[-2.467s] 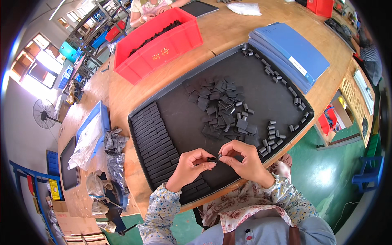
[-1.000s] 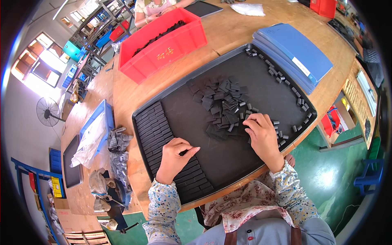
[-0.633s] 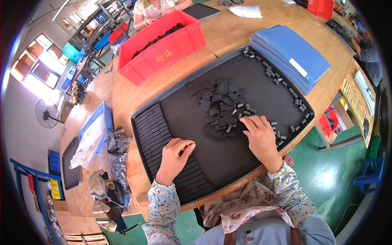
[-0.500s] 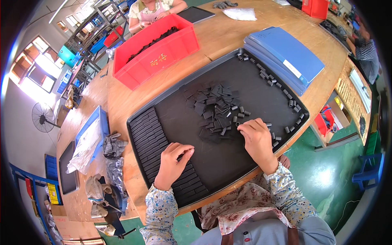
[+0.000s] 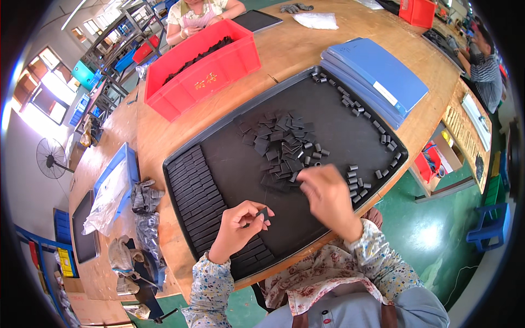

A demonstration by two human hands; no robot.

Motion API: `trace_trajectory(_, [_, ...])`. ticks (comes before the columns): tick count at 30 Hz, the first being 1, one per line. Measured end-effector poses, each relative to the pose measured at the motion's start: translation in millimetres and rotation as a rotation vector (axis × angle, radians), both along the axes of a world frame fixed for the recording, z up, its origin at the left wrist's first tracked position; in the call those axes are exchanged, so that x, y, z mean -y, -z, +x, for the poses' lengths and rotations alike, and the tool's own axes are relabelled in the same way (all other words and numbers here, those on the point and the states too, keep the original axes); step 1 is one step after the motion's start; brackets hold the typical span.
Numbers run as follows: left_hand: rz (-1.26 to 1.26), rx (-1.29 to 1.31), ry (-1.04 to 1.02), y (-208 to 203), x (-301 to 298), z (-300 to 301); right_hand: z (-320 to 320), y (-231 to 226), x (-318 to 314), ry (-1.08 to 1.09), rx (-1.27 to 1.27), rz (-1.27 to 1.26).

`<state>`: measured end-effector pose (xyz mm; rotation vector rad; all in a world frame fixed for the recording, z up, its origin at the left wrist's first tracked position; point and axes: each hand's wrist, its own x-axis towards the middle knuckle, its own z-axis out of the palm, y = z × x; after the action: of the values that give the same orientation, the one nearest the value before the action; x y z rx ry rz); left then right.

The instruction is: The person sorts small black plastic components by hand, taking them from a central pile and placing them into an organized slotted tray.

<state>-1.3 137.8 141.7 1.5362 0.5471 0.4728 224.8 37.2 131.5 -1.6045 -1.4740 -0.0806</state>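
My left hand (image 5: 239, 228) pinches a small flat black piece (image 5: 263, 214) between thumb and fingers, above the near part of a black tray (image 5: 240, 169). My right hand (image 5: 330, 198) is smeared by motion at the near right edge of a loose pile of flat black pieces (image 5: 276, 143); whether its fingers hold anything cannot be made out. Short black tubes (image 5: 318, 155) lie at the pile's right side, and more tubes (image 5: 353, 181) stand or lie beside my right hand and along the tray's right side. Tight rows of black strips (image 5: 194, 183) cover the tray's left side.
Behind the tray stands a red bin (image 5: 205, 71) filled with black pieces. Blue folders (image 5: 377, 76) are stacked at the far right edge. Grey gloves (image 5: 146, 197) and a blue tray with plastic (image 5: 117, 183) lie left. Two other people sit farther off.
A small flat black piece now shows in my left hand's fingers. My right hand has moved left and slightly nearer, uncovering tubes at its right. The whole view has shifted slightly.
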Motion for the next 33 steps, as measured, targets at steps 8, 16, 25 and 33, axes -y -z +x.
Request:
trace_trajectory(8, [0.078, 0.039, -0.03, -1, 3, 10, 33, 17, -14, 0.045, 0.036, -0.182])
trace_trajectory(16, [0.053, -0.147, 0.001, -2, 2, 4, -21, -1, 5, -0.564, -1.04, -0.17])
trace_trajectory(25, [0.055, -0.12, 0.029, -1, 3, 5, -29, 4, 5, -0.533, -0.855, -0.233])
trace_trajectory(33, [0.082, -0.14, 0.036, -1, 2, 6, -33, 7, 6, -0.483, -0.849, -0.199])
